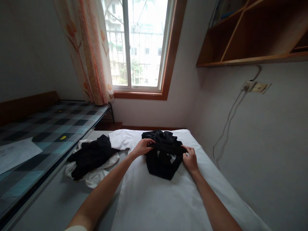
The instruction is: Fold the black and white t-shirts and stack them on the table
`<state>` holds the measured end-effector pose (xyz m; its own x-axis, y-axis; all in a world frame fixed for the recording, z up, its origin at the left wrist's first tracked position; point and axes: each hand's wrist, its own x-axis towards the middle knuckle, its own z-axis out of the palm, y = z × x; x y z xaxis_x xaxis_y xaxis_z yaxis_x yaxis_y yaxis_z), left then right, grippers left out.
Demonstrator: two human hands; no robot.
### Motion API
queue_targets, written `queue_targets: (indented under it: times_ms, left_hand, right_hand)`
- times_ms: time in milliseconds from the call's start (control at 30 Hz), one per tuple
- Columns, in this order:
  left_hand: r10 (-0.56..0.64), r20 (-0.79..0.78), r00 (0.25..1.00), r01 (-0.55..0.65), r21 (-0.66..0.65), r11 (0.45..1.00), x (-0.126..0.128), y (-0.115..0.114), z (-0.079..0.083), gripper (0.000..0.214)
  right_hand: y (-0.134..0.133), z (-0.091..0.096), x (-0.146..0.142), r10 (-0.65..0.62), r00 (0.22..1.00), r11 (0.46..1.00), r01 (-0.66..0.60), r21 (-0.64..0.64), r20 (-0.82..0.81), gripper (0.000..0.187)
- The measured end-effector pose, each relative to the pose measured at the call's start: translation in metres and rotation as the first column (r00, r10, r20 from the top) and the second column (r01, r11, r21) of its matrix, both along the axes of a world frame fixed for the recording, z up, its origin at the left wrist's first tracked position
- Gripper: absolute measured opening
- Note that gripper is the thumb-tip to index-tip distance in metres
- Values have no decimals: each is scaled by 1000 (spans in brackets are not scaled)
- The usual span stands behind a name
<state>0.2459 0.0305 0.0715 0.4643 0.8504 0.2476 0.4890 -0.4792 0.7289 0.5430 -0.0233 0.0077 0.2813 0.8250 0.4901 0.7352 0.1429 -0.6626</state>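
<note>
A black garment (163, 160) with a white print lies partly folded on a white sheet (168, 199) spread over the bed. My left hand (141, 147) grips the garment's left edge, fingers closed on the cloth. At the right edge my right hand (190, 158) pinches the same fold. The upper part of the garment is bunched behind my hands.
A heap of black and white clothes (92, 158) lies to the left on the grey bed surface. A checked mattress (43, 128) stands further left. The wall (264, 144) with a hanging cable runs close on the right; a wooden shelf (252, 35) is overhead.
</note>
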Motion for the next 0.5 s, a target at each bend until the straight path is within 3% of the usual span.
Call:
queue_targets:
  times_ms: [167, 367, 500]
  left_hand:
    - [-74, 38, 996, 74, 17, 997, -13, 4, 15, 26]
    - [-282, -149, 948, 270, -96, 958, -31, 0, 30, 21]
    - [-355, -173, 919, 338, -121, 933, -37, -6, 43, 31]
  right_hand:
    - [-2, -1, 0, -18, 999, 1000, 18, -2, 50, 30]
    - [-11, 12, -10, 23, 993, 993, -9, 119, -115, 28]
    - [-21, 20, -17, 61, 984, 998, -57, 27, -170, 31]
